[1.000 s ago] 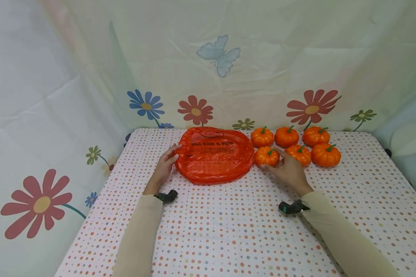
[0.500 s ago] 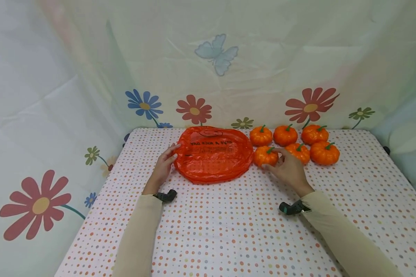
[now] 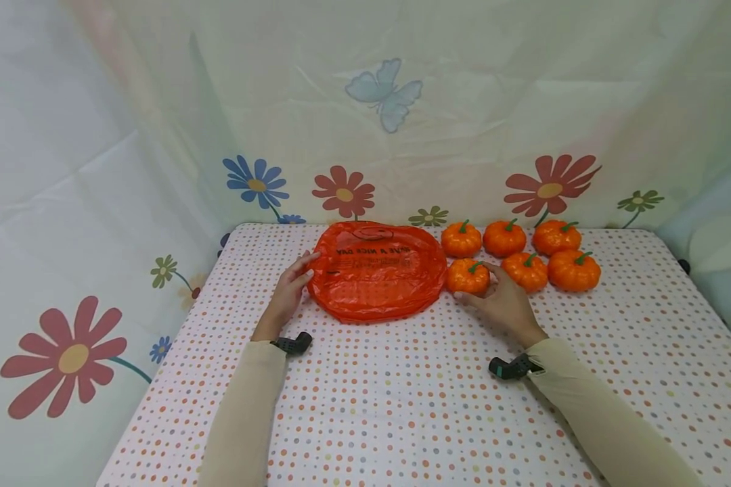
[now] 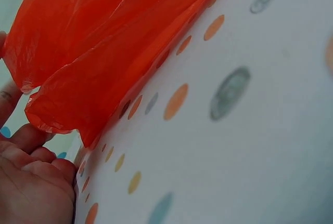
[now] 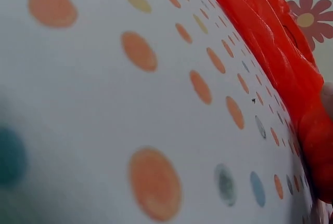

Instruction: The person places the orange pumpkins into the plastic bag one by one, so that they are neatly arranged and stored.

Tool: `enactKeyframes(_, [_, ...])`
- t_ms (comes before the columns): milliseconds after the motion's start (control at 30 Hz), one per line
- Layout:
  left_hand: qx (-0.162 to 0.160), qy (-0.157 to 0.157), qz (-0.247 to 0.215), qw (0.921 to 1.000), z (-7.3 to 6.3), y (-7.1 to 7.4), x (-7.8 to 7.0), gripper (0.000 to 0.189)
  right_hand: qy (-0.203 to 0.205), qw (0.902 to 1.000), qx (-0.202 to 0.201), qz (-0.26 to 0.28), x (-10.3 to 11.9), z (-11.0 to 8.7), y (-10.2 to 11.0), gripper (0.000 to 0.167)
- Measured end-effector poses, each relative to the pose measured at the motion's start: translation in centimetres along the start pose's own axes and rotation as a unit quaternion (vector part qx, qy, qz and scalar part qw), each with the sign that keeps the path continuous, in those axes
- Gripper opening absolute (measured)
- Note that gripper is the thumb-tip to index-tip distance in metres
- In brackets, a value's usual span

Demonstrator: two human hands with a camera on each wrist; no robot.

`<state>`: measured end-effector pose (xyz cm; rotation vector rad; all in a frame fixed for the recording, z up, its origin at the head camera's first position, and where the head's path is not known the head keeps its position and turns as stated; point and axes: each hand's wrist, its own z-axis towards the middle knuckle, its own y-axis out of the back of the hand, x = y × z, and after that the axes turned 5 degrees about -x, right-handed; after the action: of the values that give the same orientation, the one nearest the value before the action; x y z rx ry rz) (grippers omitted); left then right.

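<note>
A red plastic bag (image 3: 374,270) with mirrored black print lies puffed out on the table. At its left edge, my left hand (image 3: 288,291) touches it with extended, spread fingers; in the left wrist view, fingers (image 4: 31,136) show beside the crinkled film. To the right of the bag, a small orange pumpkin (image 3: 466,277) with a green stem sits on the cloth. My right hand (image 3: 505,303) holds it from the right, thumb in front and fingers behind. The right wrist view catches just a fingertip (image 5: 327,98) at the frame's edge, against red-orange surfaces.
Two more pumpkins stand right of the hand, such as this front one (image 3: 574,271), and a back row includes this pumpkin (image 3: 504,239). A dotted tablecloth (image 3: 390,406) covers the table. Flowered curtain (image 3: 463,115) hangs behind and at the left.
The right thumb has slid slightly left along the front of the pumpkin. The left hand, bag and pumpkins stay in place; the view shifts a little with the head.
</note>
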<state>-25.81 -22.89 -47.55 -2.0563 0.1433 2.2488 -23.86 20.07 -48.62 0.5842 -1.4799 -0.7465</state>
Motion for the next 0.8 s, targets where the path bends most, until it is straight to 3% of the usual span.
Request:
enactKeyframes(267, [0.002, 0.004, -0.004, 1.0, 0.0, 0.0, 0.0, 0.048, 0.025, 0.9992, -0.031, 0.002, 0.0, -0.9, 0.1, 0.104])
enactKeyframes(600, [0.003, -0.003, -0.002, 1.0, 0.0, -0.1, 0.0, 0.047, 0.066, 0.9959, -0.054, -0.029, 2.5, -3.1, 2.0, 0.102])
enactKeyframes(800, [-0.006, -0.004, -0.003, 1.0, 0.8, 0.4, 1.7, 0.044, 0.117, 0.9903, -0.05, 0.055, 3.6, -3.0, 2.7, 0.092])
